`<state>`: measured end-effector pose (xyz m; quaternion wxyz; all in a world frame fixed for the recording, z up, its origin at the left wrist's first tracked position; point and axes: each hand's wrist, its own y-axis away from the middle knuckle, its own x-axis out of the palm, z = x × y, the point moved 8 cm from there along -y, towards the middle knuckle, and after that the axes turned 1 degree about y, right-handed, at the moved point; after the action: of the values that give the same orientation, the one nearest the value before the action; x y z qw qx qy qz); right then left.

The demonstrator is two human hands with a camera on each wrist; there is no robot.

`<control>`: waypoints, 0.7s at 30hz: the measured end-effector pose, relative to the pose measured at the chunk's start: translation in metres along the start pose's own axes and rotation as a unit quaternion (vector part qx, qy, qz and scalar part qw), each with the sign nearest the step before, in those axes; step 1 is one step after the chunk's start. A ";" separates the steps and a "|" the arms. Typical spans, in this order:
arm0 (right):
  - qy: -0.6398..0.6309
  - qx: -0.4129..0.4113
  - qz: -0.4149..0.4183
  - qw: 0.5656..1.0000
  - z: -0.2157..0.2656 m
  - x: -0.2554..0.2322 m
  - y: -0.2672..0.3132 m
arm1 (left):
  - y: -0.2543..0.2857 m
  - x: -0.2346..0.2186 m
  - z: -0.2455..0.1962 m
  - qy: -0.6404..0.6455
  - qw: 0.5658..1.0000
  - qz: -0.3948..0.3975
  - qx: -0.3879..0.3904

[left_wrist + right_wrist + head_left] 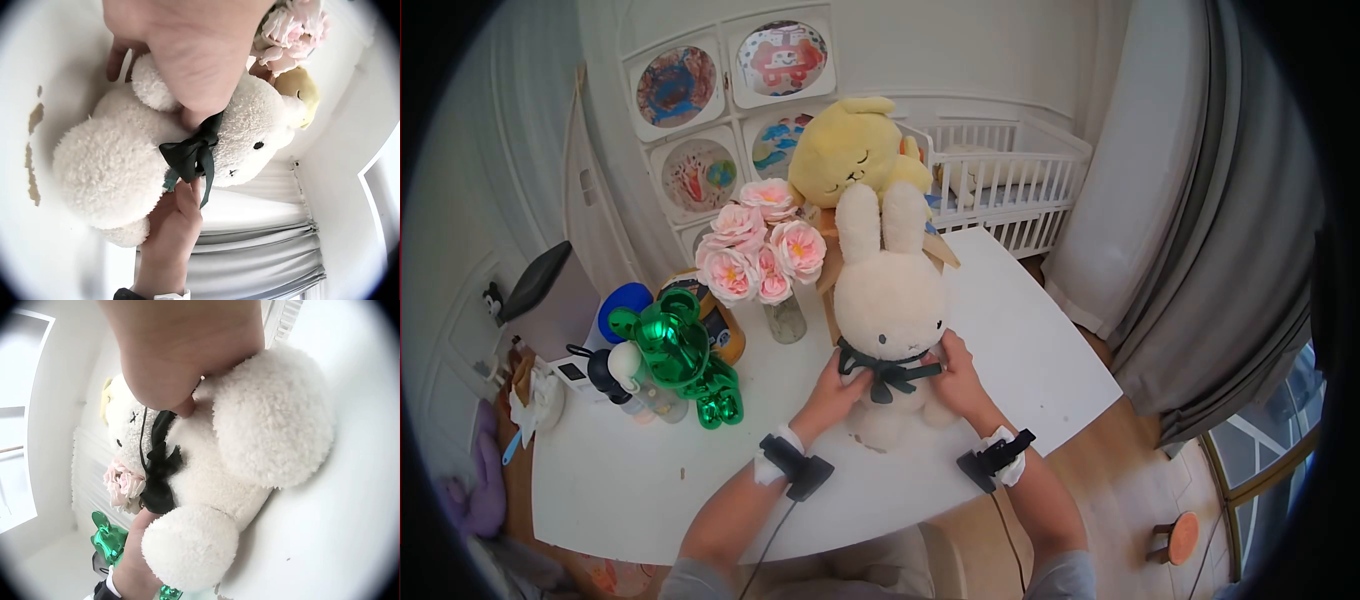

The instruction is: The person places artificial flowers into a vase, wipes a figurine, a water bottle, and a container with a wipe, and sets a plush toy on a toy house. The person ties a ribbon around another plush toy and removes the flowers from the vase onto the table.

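A cream plush rabbit (890, 295) sits upright on the white table (1030, 340), facing the person. A dark green ribbon (887, 376) is tied in a bow round its neck. My left hand (832, 398) grips one side of the rabbit just below the head, thumb by the bow. On the other side my right hand (964, 380) holds it at the same height. From the left wrist, the rabbit's round foot (109, 172) and the loose ribbon ends show between both hands. Most of the fingers are hidden behind the plush body.
A yellow plush toy (845, 150) stands behind the rabbit. Pink roses (765, 245) in a glass vase (786, 322) and a shiny green bear figure (675, 350) are on the left, near bottles (625, 370) and a grey box (555, 300). A white crib (1010, 185) stands beyond the table.
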<state>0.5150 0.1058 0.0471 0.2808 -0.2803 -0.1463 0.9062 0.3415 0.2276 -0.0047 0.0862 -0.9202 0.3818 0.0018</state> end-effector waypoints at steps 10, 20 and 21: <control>0.027 0.027 -0.096 0.995 0.011 -0.042 0.057 | 0.141 -0.066 -0.039 -0.156 0.979 0.042 -0.121; -0.092 0.120 -0.198 0.969 0.022 -0.015 0.164 | 0.351 -0.213 -0.028 -0.534 0.812 -0.183 -0.152; -0.100 0.119 -0.194 0.969 0.020 -0.011 0.165 | 0.362 -0.221 -0.023 -0.541 0.801 -0.215 -0.140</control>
<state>0.4404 -0.0350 -0.0024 0.4665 -0.1195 -0.1161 0.8687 -0.0712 0.1276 -0.0235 0.1468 -0.8302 0.0611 0.5343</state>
